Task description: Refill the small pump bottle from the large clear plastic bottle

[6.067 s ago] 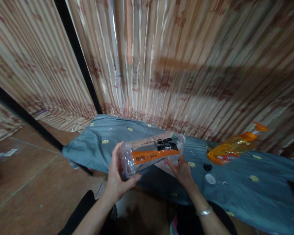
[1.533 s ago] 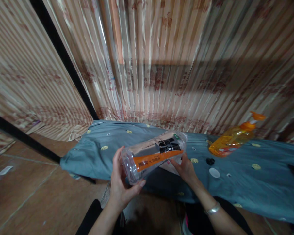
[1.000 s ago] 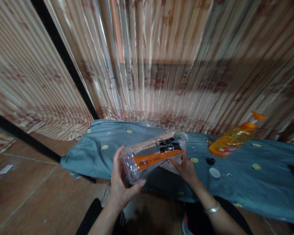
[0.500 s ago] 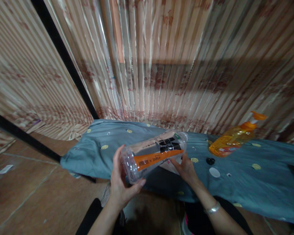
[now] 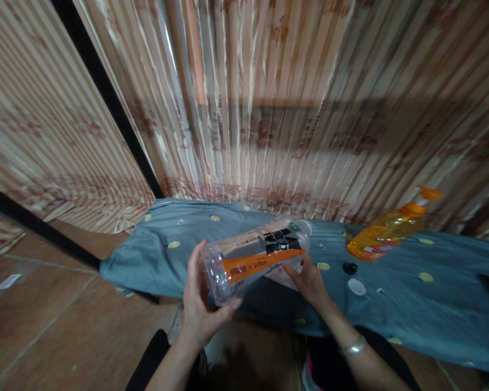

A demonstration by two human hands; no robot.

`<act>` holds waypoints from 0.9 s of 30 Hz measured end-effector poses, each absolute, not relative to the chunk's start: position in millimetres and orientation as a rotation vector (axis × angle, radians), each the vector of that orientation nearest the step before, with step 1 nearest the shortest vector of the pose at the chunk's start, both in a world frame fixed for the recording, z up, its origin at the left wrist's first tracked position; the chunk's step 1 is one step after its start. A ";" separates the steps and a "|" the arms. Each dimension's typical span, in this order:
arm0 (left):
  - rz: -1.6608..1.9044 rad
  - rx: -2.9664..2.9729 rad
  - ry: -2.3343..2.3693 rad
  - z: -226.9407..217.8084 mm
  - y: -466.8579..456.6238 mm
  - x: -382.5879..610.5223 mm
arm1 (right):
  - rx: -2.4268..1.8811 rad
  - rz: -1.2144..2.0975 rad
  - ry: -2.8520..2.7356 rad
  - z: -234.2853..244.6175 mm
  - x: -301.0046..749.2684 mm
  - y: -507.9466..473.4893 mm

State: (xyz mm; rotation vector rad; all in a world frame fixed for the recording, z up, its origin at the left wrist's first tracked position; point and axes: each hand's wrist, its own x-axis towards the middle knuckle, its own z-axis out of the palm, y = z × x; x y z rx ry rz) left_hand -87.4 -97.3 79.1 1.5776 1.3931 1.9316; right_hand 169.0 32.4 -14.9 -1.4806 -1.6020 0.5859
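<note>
A clear plastic bottle with an orange, black and beige label lies tilted between my two hands, above the cloth-covered surface. My left hand grips its near left end, thumb below and fingers along the far side. At the other end, my right hand holds the underside, its fingers partly hidden behind the bottle. A pale piece with a small pink mark shows beneath the bottle by my right fingers; I cannot make out what it is. A silver bracelet circles my right wrist.
A pump bottle of orange liquid stands on the blue-green cloth to the right. Near it lie a small black piece and a white disc. Black poles rise at left, before a striped curtain.
</note>
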 end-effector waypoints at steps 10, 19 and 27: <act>1.906 1.514 1.426 79.9 -97.2 -87.3 | -1.505 0.631 -1.590 -11.1 168.9 30.7; 1.886 1.463 1.460 81.9 -97.2 -86.3 | -1.492 0.628 -1.583 -8.5 167.0 28.6; 1.886 1.449 1.443 87.1 -97.9 -84.6 | -1.516 0.618 -1.602 -8.8 167.8 30.7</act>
